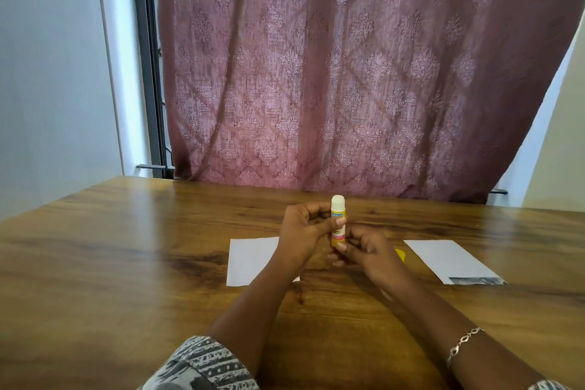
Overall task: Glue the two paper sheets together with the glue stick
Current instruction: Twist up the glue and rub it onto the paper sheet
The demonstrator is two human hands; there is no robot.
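Observation:
A yellow glue stick [338, 214] stands upright above the table, uncapped, with white glue showing at its top. My left hand [302, 236] grips its upper body with thumb and fingers. My right hand [364, 248] pinches its base from below. One white paper sheet [250, 260] lies flat on the table to the left, partly hidden by my left hand and wrist. A second white sheet [449, 260] lies to the right, with a printed strip along its near edge. The yellow cap [400, 255] lies on the table just behind my right hand, mostly hidden.
The wooden table [126, 263] stretches wide to the left and toward me. A patterned mauve curtain [348, 73] hangs behind the far edge. A white wall and a dark window frame [148, 73] stand at the back left.

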